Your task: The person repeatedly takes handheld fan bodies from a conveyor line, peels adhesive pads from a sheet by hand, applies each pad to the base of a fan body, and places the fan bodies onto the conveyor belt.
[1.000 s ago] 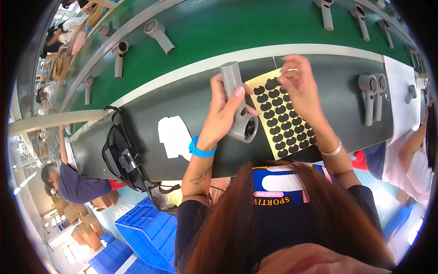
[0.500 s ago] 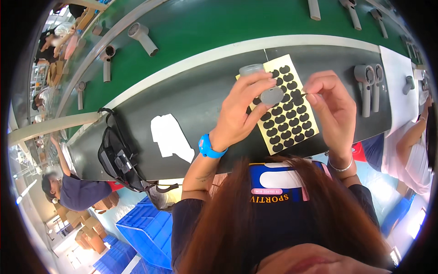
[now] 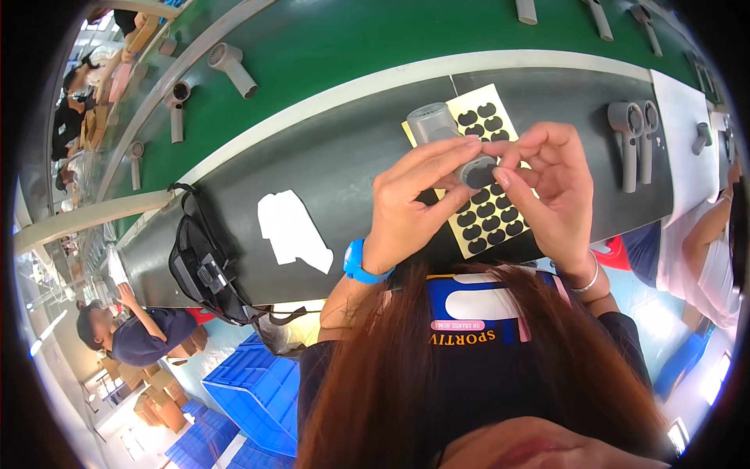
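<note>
My left hand [image 3: 406,195] grips a small round grey cap [image 3: 464,173] between thumb and fingers, above a pale yellow sheet [image 3: 466,248]. A black sticker [image 3: 481,175] lies against the cap's face, covering much of it. The thumb and forefinger of my right hand [image 3: 558,191] are closed at the sticker's right edge. Rows of similar black stickers [image 3: 486,210] sit on the sheet, partly hidden by both hands. Behind my left fingers, a translucent grey cylinder [image 3: 430,123] rests over the sheet's left edge.
Two grey handheld fans [image 3: 626,144] lie at the right of the dark table. To the left are a white cloth-like piece [image 3: 291,227] and a black bag [image 3: 195,262]. More fans [image 3: 232,69] lie on the green belt [image 3: 336,47] beyond. Other people sit at both sides.
My right hand has moved left with the sticker and brought it from beside the sheet onto the cap. The cap has turned slightly in my left hand.
</note>
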